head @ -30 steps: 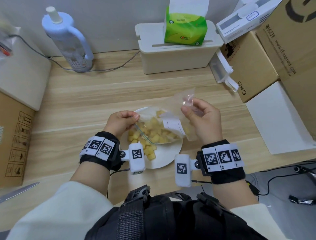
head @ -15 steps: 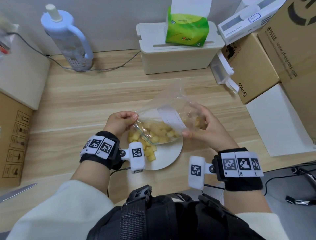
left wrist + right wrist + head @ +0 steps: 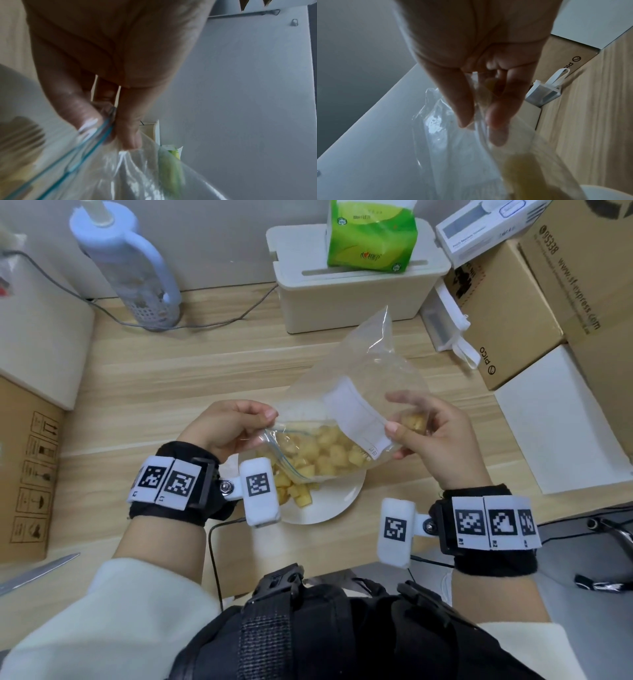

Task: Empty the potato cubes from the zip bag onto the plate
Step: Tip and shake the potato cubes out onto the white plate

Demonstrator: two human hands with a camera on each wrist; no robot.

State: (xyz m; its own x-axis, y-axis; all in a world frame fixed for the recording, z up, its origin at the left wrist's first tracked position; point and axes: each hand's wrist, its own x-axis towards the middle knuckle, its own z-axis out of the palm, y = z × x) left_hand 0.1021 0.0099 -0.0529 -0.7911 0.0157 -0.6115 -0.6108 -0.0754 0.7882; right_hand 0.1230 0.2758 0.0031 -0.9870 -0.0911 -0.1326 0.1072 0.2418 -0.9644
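A clear zip bag (image 3: 356, 392) with a white label hangs tilted over the white plate (image 3: 337, 503), its open mouth down and to the left. Yellow potato cubes (image 3: 325, 453) fill the bag's lower part, and a few more cubes (image 3: 296, 494) lie on the plate under it. My left hand (image 3: 233, 426) pinches the bag's teal zip edge (image 3: 96, 136) between thumb and fingers. My right hand (image 3: 421, 429) grips the bag's lower right side through the plastic, with a few cubes (image 3: 414, 421) trapped by the palm. The bag's bottom corner sticks up.
Behind the plate stand a cream box (image 3: 356, 285) with a green tissue pack (image 3: 371, 234) and a pale blue bottle (image 3: 126, 265) with a cable. Cardboard boxes (image 3: 534, 302) crowd the right, another box (image 3: 24, 481) the left. A knife blade (image 3: 37, 571) lies at the front left.
My right hand dropped from the bag's top corner to its lower right side and now cups it from beneath. The bag puffed out and its bottom rose. My left hand kept its pinch.
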